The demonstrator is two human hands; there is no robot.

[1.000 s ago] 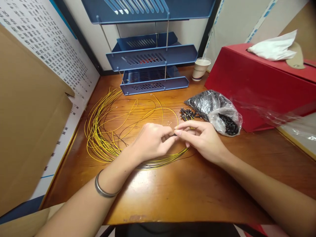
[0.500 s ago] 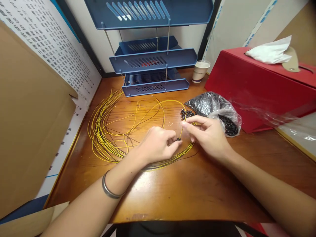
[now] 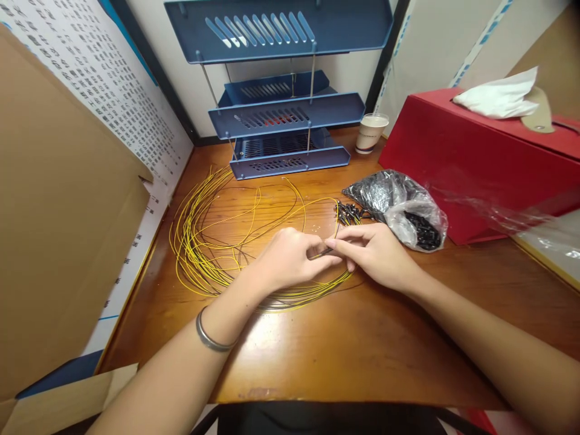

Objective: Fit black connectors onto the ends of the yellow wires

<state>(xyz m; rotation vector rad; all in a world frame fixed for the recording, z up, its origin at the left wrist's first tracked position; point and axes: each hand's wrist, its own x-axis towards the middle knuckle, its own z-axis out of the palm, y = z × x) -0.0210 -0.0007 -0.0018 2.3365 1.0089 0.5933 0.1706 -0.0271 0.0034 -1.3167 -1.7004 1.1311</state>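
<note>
My left hand is closed in a pinch on a small black part, mostly hidden by the fingers. My right hand meets it from the right, thumb and index finger pinched on a yellow wire at the black part. The wire arcs up from the fingers and back to the left. Under and around both hands lies a wide loose coil of yellow and dark wires. Just beyond my right fingers is a cluster of small black parts at the wire ends.
A clear plastic bag of black parts lies right of my right hand. Behind it stand a red box with a tissue and a paper cup. A blue tiered tray rack is at the back; cardboard rises on the left.
My right hand has come down and left until its fingertips meet my left hand's. The wire's raised loop has dropped lower, and the black part is more covered. The view has shifted slightly.
</note>
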